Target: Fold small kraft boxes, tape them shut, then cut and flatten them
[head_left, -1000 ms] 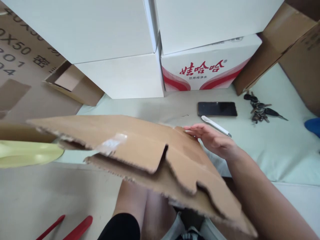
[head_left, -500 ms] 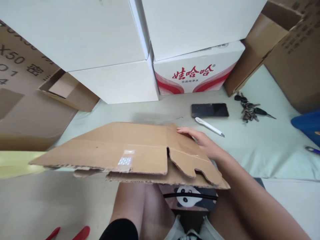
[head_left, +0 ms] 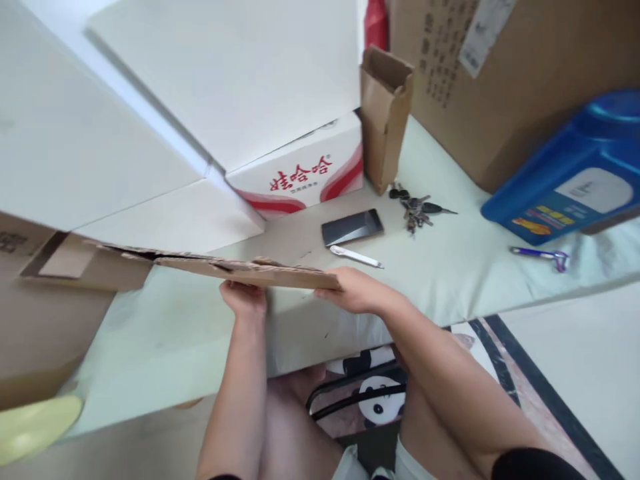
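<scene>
Cardboard piece [head_left: 240,268], edge-on, left of centre

Right hand [head_left: 353,291] grips its right end, thumb below. Left hand [head_left: 245,300] meets the underside; fingers partly hidden, grip cannot be told. Upper-left white boxes [head_left: 230,80] cropped, contents unseen. Narrow carton [head_left: 377,127], upper right of centre: top open, interior indistinct.

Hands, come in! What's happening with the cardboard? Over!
Right hand gripping cardboard at its right end. Left hand against its underside, grip partly hidden. Phone and white pen-like tool lying just beyond right hand.
</scene>
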Tool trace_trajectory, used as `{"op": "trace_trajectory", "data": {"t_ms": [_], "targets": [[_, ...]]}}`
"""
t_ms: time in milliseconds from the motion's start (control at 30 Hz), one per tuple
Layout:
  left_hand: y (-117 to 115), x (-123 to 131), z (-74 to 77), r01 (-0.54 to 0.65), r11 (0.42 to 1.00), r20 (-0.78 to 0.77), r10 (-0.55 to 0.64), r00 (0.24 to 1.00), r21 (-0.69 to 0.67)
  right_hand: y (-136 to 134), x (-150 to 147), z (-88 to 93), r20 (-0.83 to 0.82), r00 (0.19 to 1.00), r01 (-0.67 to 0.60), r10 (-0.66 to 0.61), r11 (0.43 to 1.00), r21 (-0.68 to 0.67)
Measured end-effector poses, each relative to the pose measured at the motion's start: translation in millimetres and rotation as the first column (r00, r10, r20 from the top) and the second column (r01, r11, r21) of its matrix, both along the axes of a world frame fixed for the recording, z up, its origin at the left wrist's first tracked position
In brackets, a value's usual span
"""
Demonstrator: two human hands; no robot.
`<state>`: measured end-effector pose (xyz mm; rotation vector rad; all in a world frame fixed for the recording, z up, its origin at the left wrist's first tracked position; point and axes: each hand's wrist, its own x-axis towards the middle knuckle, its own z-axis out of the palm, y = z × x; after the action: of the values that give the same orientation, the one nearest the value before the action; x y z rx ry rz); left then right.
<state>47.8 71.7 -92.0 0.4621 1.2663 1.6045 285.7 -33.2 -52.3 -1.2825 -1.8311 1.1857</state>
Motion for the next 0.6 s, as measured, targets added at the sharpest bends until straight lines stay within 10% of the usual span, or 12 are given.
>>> {"op": "trace_trajectory", "data": {"t_ms": [200, 367, 533, 600], "targets": [[-1, 16, -9.6, -0.057, 0.996, -0.229, 0.041, 0.972, -0.065, 2, 31, 18.1, -0.027, 0.994, 0.102, -0.101, 0.994, 0.043], [-13, 32, -16.9, -0.012, 1.000, -0.414, 0.010, 0.910, -0.002, 4, 49, 26.2, -0.373, 0.899, 0.317, -0.230, 0.929, 0.191], [-14, 36, -17.2, 0.023, 0.999, -0.498, -0.008, 0.867, 0.023, 2, 72, 35.0, -0.542, 0.738, 0.629, -0.403, 0.701, 0.336], [-14, 38, -14.3, 0.050, 0.998, -0.520, -0.027, 0.854, 0.031, 1, 83, 33.1, -0.552, 0.595, 0.797, -0.584, 0.516, 0.314]]}}
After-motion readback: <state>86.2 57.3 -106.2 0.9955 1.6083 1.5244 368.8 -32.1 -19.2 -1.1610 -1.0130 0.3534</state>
